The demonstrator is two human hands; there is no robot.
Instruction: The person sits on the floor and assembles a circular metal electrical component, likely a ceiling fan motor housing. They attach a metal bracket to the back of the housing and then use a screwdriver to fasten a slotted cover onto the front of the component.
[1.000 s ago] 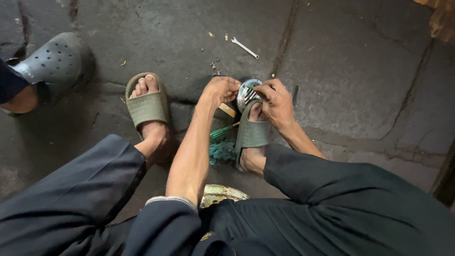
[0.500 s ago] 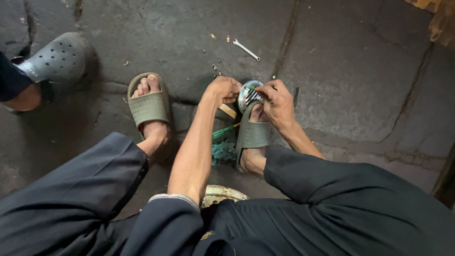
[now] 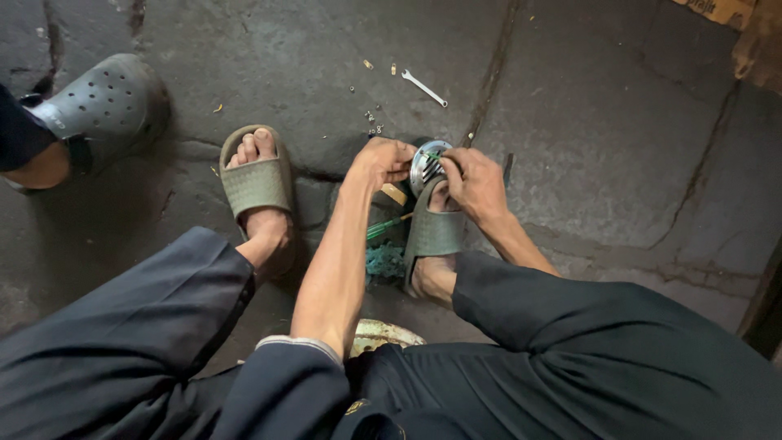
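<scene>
At the frame's centre, above the olive sandal point(image 3: 432, 232), the left hand point(image 3: 383, 163) and right hand point(image 3: 476, 183) pinch a round metal part point(image 3: 425, 165), which may slip toward the loose screws point(image 3: 373, 122) nearby.

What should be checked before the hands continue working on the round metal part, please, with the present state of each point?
1. Both hands on the part: ok. The left hand and right hand hold the round metal part from either side.
2. Part supported: ok, it rests at the toe of the right sandal.
3. Small wrench within reach: ok, lying on the stone floor ahead.
4. Loose small pieces kept together: not ok, scattered on the floor.
5. Green-handled screwdriver free: ok, lying between the feet.
6. Part's fastening tight: cannot tell.
</scene>
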